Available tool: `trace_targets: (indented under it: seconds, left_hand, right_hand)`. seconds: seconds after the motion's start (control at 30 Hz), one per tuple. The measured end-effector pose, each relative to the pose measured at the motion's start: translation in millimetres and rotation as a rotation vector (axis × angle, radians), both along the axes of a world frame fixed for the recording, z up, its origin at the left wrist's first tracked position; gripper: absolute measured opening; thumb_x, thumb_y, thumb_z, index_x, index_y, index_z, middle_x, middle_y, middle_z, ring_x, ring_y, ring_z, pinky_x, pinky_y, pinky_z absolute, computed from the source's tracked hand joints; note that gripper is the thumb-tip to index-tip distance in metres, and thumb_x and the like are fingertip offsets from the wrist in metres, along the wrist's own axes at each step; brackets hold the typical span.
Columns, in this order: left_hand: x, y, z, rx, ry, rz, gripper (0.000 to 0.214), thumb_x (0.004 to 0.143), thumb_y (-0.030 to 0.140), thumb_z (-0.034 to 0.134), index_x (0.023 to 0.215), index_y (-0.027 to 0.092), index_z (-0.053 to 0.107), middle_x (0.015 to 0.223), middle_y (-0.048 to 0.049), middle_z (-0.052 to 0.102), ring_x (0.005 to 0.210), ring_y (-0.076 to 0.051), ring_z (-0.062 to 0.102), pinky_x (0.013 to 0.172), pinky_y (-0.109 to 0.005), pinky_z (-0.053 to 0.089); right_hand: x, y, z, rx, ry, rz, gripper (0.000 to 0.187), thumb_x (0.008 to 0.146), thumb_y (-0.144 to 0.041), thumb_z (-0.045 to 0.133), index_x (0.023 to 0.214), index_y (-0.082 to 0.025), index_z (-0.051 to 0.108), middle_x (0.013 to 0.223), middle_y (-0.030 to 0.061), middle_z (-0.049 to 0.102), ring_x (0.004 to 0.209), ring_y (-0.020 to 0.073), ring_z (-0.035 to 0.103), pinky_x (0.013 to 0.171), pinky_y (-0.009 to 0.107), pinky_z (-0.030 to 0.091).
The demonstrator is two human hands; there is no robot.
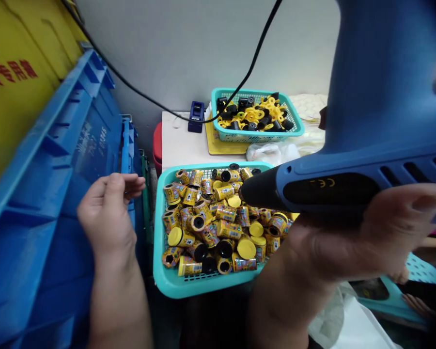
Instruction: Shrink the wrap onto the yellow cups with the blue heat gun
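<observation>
My left hand is raised just left of the front basket. Its fingers stretch to the right, close together, and nothing shows in them. Across the right side, my right hand is wrapped around a blue gun-shaped tool with a tapered black nozzle, a CE mark and slotted vents. The nozzle points left, in front of a turquoise basket. Many small yellow printed canisters lie jumbled in that basket, some with yellow lids, others showing dark open ends. The tool's far end is cut off by the frame.
Behind stands another turquoise basket with black and yellow plastic parts. A dark blue tape dispenser sits on the table. A black cable loops across. Blue crates rise at left. Another person's hands show at lower right.
</observation>
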State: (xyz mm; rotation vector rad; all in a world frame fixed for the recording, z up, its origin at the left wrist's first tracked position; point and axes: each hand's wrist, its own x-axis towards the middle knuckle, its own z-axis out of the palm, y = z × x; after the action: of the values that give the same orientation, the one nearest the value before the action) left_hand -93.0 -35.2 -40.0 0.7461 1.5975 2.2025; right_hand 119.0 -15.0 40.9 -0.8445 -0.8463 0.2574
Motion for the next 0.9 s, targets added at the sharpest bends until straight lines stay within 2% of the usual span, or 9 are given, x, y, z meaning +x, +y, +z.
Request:
trace_targets:
  seconds: [0.1, 0.2, 0.33, 0.4, 0.47, 0.53, 0.67, 0.8, 0.9]
  left_hand:
    - [1.6, -6.4, 3.4, -0.033, 0.149, 0.000, 0.015, 0.082, 0.024, 0.062, 0.072, 0.019, 0.072, 0.066, 0.0015, 0.071, 0.061, -0.013, 0.066, 0.061, -0.026, 0.054]
    - [19.9, -14.1, 17.2, -0.100, 0.499, -0.092, 0.016, 0.087, 0.025, 0.060, 0.082, 0.023, 0.074, 0.079, 0.0015, 0.074, 0.075, -0.016, 0.069, 0.074, -0.031, 0.055]
    - [64.5, -3.7, 26.2, -0.147, 1.030, -0.604, 0.022, 0.092, 0.031, 0.053, 0.100, 0.028, 0.074, 0.106, -0.0032, 0.075, 0.104, -0.024, 0.067, 0.096, -0.045, 0.052]
    - [78.5, 9.0, 20.0, -0.372, 1.215, -0.803, 0.029, 0.091, 0.035, 0.054, 0.112, 0.028, 0.071, 0.127, -0.0071, 0.068, 0.121, -0.032, 0.059, 0.104, -0.055, 0.044]
    - [77.7, 18.6, 11.3, -0.623, 1.310, -0.847, 0.034, 0.089, 0.037, 0.053, 0.118, 0.027, 0.069, 0.143, -0.0096, 0.056, 0.126, -0.039, 0.054, 0.102, -0.063, 0.042]
    - [64.1, 20.4, 5.3, -0.746, 1.318, -0.772, 0.034, 0.090, 0.039, 0.049, 0.111, 0.025, 0.071, 0.148, -0.0105, 0.049, 0.122, -0.040, 0.056, 0.098, -0.062, 0.045]
    - [29.6, 8.3, 4.0, -0.714, 1.178, -0.638, 0.036, 0.090, 0.048, 0.044, 0.086, 0.023, 0.070, 0.150, -0.0073, 0.046, 0.128, -0.037, 0.051, 0.103, -0.055, 0.045]
    - [14.7, 2.8, 1.6, -0.669, 1.010, -0.645, 0.039, 0.088, 0.053, 0.044, 0.085, 0.024, 0.071, 0.131, -0.0080, 0.065, 0.124, -0.034, 0.055, 0.106, -0.051, 0.041]
    - [13.1, 6.8, -3.1, -0.645, 0.805, -0.640, 0.042, 0.087, 0.056, 0.045, 0.095, 0.026, 0.072, 0.109, -0.0065, 0.074, 0.107, -0.030, 0.065, 0.093, -0.043, 0.050]
  right_hand:
    - [-1.8, -3.6, -0.4, 0.086, -0.125, -0.065, 0.034, 0.086, -0.038, 0.056, 0.115, -0.022, 0.062, 0.143, -0.0141, 0.036, 0.152, 0.0170, 0.010, 0.127, 0.035, 0.039]
    - [-4.0, -2.3, 1.3, 0.119, -0.134, -0.035, 0.040, 0.082, -0.044, 0.063, 0.114, -0.021, 0.063, 0.142, -0.0114, 0.039, 0.150, 0.0189, 0.018, 0.128, 0.035, 0.037]
    - [0.4, 7.1, 0.7, 0.143, 0.000, -0.096, 0.046, 0.080, -0.040, 0.064, 0.120, -0.019, 0.057, 0.132, -0.0057, 0.049, 0.146, 0.0186, 0.028, 0.126, 0.037, 0.040]
    - [4.2, 10.3, -0.4, 0.182, 0.037, -0.150, 0.042, 0.081, -0.037, 0.062, 0.119, -0.021, 0.057, 0.127, -0.0065, 0.052, 0.145, 0.0165, 0.029, 0.127, 0.036, 0.039]
    - [7.1, 11.0, -1.1, 0.180, 0.032, -0.175, 0.036, 0.082, -0.035, 0.059, 0.115, -0.021, 0.057, 0.129, -0.0078, 0.051, 0.146, 0.0152, 0.028, 0.129, 0.035, 0.037]
    - [8.7, 10.6, -1.3, 0.166, 0.028, -0.156, 0.039, 0.081, -0.036, 0.060, 0.117, -0.019, 0.055, 0.131, -0.0070, 0.049, 0.145, 0.0161, 0.029, 0.128, 0.037, 0.037]
    - [7.9, 12.0, -2.1, 0.144, 0.109, -0.031, 0.055, 0.078, -0.041, 0.063, 0.123, -0.015, 0.047, 0.133, -0.0019, 0.048, 0.142, 0.0193, 0.035, 0.123, 0.042, 0.042]
    - [3.6, 15.1, -4.7, 0.142, 0.129, 0.074, 0.055, 0.079, -0.047, 0.062, 0.120, -0.013, 0.050, 0.131, 0.0010, 0.050, 0.139, 0.0210, 0.039, 0.119, 0.041, 0.046]
    - [1.0, 14.5, -4.9, 0.155, 0.137, 0.089, 0.056, 0.077, -0.041, 0.065, 0.122, -0.011, 0.050, 0.130, 0.0010, 0.050, 0.140, 0.0214, 0.037, 0.119, 0.040, 0.047]
